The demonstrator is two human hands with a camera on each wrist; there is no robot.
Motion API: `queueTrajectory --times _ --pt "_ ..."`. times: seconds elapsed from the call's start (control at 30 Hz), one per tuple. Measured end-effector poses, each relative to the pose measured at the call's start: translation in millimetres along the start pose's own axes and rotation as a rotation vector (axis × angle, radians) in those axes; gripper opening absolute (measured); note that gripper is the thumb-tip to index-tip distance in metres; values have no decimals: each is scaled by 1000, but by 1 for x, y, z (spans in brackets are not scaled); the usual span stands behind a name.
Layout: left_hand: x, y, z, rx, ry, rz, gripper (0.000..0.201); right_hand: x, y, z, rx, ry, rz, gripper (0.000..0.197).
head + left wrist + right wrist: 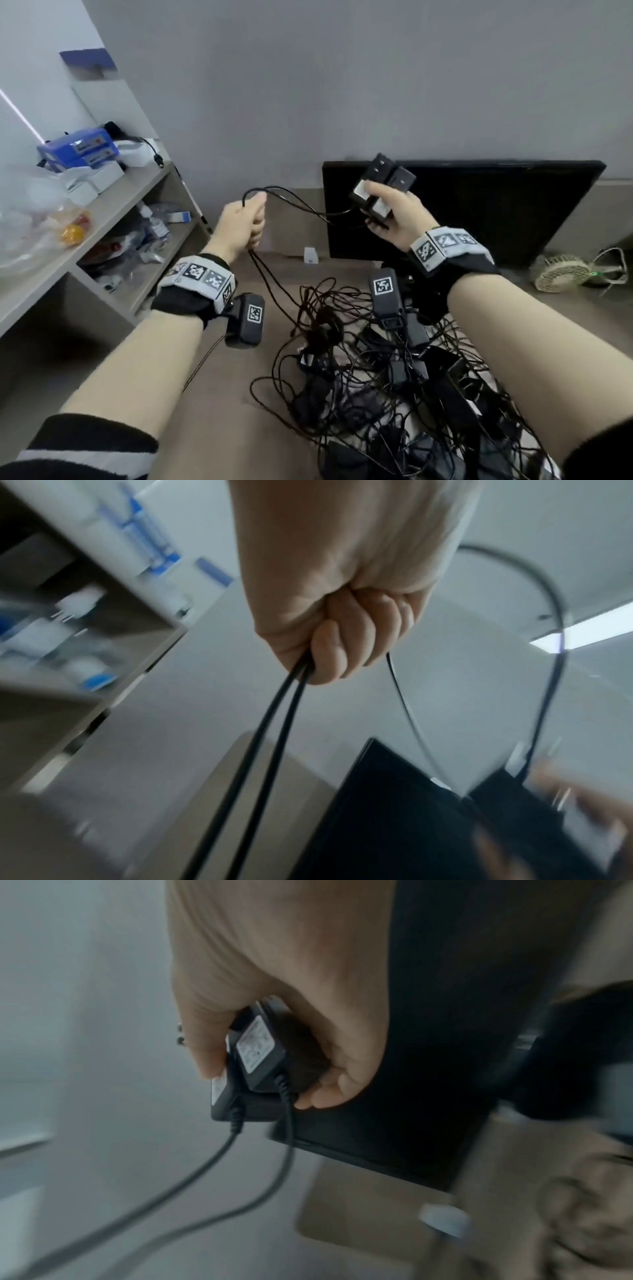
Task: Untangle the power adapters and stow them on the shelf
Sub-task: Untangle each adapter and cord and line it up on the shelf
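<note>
Below both grips, a cable pile waits to snag.
Right hand holds two adapters; left hand clutches their cords, which may drag it.

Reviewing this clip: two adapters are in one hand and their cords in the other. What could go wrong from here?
1. The cords gripped in the left hand trail down into the tangled pile; pulling up may tighten knots or drag other adapters along.
2. The right hand holds two adapters side by side; one could slip out while being carried.
3. The shelf already looks cluttered, so loose cords may snag or spill off.
</note>
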State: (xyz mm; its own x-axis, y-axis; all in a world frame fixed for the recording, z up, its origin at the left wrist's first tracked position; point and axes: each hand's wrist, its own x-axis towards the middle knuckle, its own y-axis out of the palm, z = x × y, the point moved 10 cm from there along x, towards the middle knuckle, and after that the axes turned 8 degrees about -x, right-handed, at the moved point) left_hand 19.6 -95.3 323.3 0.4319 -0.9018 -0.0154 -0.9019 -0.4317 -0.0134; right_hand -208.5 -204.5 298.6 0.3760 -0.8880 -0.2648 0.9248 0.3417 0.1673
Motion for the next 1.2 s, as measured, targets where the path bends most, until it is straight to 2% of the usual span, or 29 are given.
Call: queueTrajectory --times 0.1,0.17,0.23,0.27,0.3,0.33,0.4,0.43,0.47,0.57,0.7,0.77,0.87,0.93,1.03,1.13,1.2 --pt "0 10 -33 93 76 16 52 11 -12 -78 -93 232 25 45" --pt "0 26 -46 213 115 28 47 10 -15 -111 -253 338 28 68" --pt "1 48 -52 335 142 66 47 10 -16 -122 -396 363 -31 96" --pt "2 60 -53 391 152 102 49 12 -14 -119 -440 330 -60 106" --pt "1 70 -51 477 164 137 49 11 -5 -108 -487 270 -49 106" --pt "0 78 -47 588 168 159 49 11 11 -94 -495 193 7 94" --pt "-1 83 -38 743 162 167 48 0 52 -64 -364 65 179 52" --pt "-2 82 -35 775 164 158 47 -3 69 -56 -270 55 270 37" --pt "-3 77 -33 787 170 138 47 -9 85 -48 -187 60 358 31" --pt "-7 54 -22 689 139 82 45 -25 116 -39 -64 103 522 28" --pt "-18 35 8 503 90 61 47 -16 115 -20 -129 -34 492 33" --pt "-22 24 52 459 -10 21 46 -14 107 2 -95 -81 461 37" --pt "-39 15 146 357 -284 27 57 -18 96 45 -99 -183 417 39" --pt "-45 19 172 301 -304 24 62 -26 92 68 -131 -274 394 39" --pt "-34 7 144 238 -211 -81 66 -33 88 84 -182 -399 350 37" --pt "-18 -17 73 47 -27 -228 58 -27 82 80 -242 -422 292 34" --pt "-16 -20 18 -76 79 -209 55 -23 85 65 -294 -391 274 34"
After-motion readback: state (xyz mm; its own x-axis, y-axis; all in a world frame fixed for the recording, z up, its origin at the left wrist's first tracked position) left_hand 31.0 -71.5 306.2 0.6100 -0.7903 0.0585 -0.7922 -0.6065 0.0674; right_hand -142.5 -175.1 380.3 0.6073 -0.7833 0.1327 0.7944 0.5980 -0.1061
